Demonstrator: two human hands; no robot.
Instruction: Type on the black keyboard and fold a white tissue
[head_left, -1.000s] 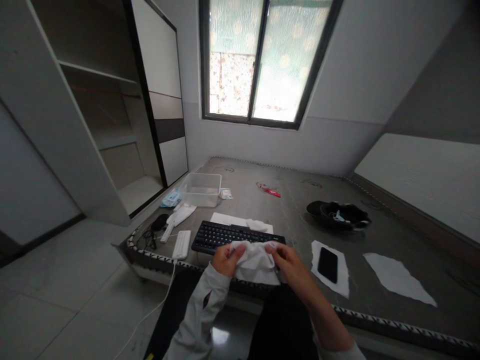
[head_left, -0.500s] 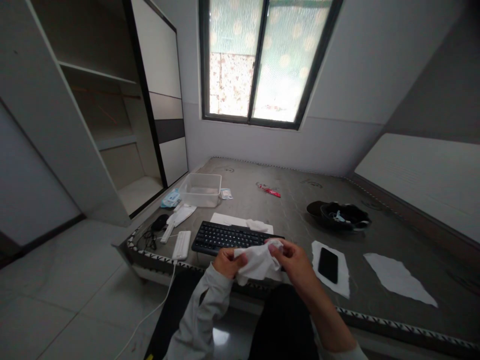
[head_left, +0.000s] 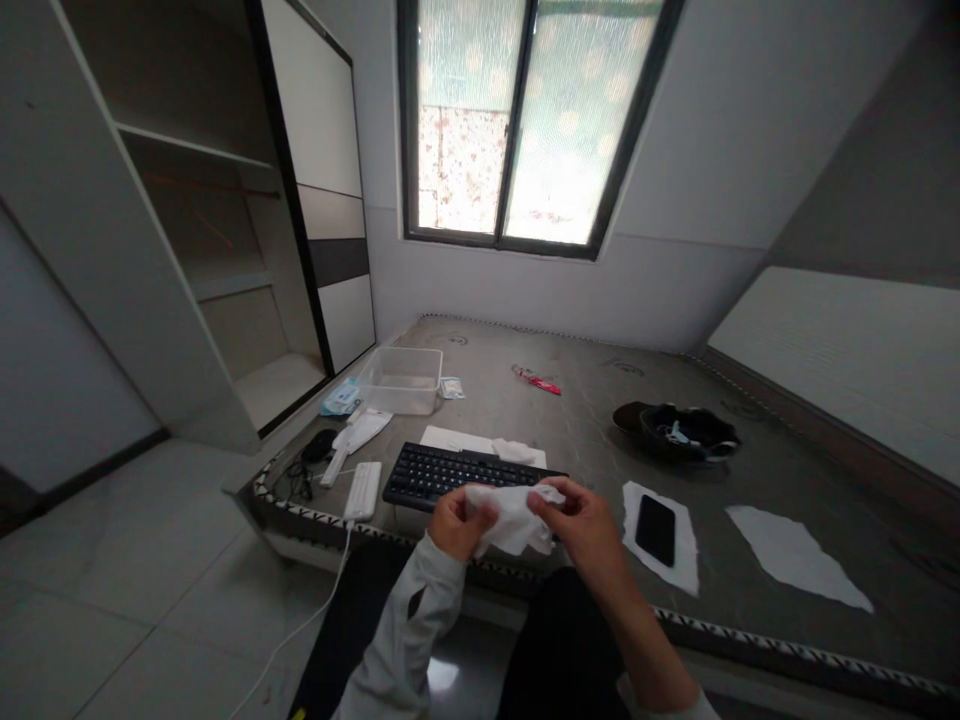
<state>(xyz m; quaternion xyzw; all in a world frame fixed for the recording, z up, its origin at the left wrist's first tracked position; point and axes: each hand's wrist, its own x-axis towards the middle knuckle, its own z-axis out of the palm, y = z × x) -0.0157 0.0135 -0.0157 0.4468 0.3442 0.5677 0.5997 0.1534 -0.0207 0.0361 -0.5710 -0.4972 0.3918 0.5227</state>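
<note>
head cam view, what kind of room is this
Probably a sparsely furnished bedroom at home. A bare mattress serves as the work surface, an open wardrobe stands on the left, and a window is in the far wall. A keyboard lies on the mattress.

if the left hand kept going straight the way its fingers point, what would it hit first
The left hand points right, across the wipe that both hands hold. Past that cloth it would probably meet the right hand first, close alongside; depth is hard to judge.
</note>
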